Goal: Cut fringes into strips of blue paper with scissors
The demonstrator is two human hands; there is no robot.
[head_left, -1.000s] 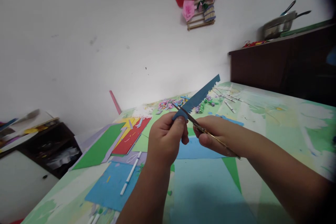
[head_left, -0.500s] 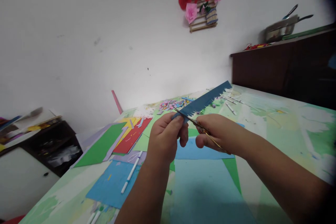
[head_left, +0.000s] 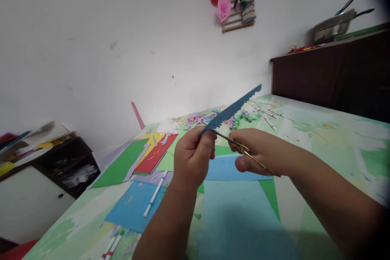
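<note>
My left hand (head_left: 192,156) pinches the near end of a blue paper strip (head_left: 233,109), its thumb on top. The strip slants up and to the right, and a fringe of fine cuts runs along its lower edge. Gold-handled scissors (head_left: 243,148) are in my right hand (head_left: 262,150), fingers closed round the handles. Their blades reach the strip right at my left fingertips, and the tips are partly hidden behind it. Beneath both hands lie a light blue sheet (head_left: 240,215) and a brighter blue sheet (head_left: 234,167).
Left on the table are a green sheet (head_left: 120,164), a red sheet (head_left: 155,156), a blue sheet (head_left: 131,207) and a white marker (head_left: 154,195). Behind the hands lie paper scraps (head_left: 199,119), curled pieces (head_left: 242,118) and white sticks (head_left: 269,123). A dark cabinet (head_left: 329,77) stands at right.
The strip has tilted, its far end turning more edge-on and slightly left. The scissors and my right hand have shifted a little right. The whole view has moved slightly.
</note>
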